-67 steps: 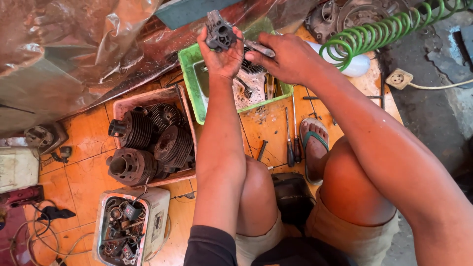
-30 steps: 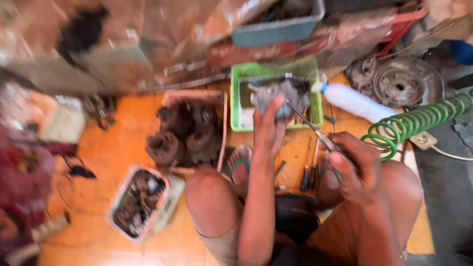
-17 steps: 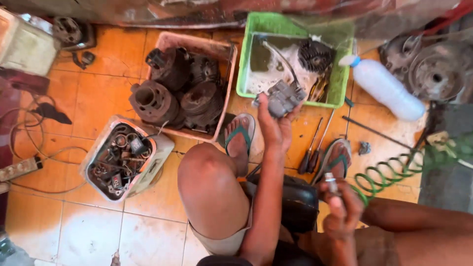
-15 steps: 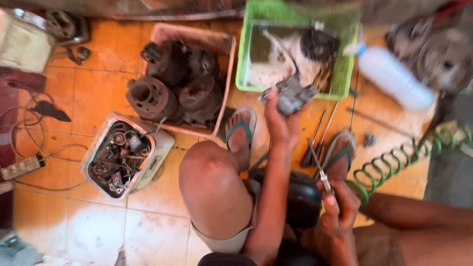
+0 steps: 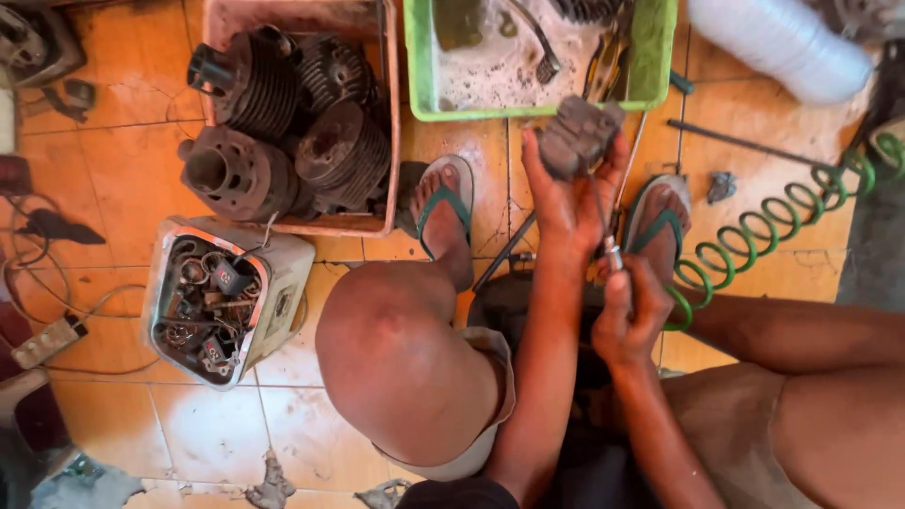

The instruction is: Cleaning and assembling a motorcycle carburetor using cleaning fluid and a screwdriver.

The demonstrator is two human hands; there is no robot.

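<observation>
At the far left a white power strip lies on the glossy orange floor tiles with thin cables looping around it; beside it stands a dented, boxy metal tin crammed with small rusty springs, clips and bolts; above that, a faded pink plastic crate holds several dark, finned engine cylinders, round and greasy, their ribs stacked close together; to the right a bright green plastic tray with a whitish, grimy bottom carries loose tools and a bent wire; the person's bare knees frame the middle, feet in green-strapped sandals planted on the tiles below the tray; the left hand is raised just below the tray's near rim, fingers curled and closed around a blocky grey metal part, carburettor-like, dull and oily, held in the air between the two sandals; just below it the right hand is clenched in a fist around a slim screwdriver, whose thin shaft rises to the underside of the part, though the exact contact is hard to make out; farther right a green coiled hose snakes across the floor, a thin dark metal rod lies above it, and a ribbed white plastic bottle rests on its side at the top right.
</observation>
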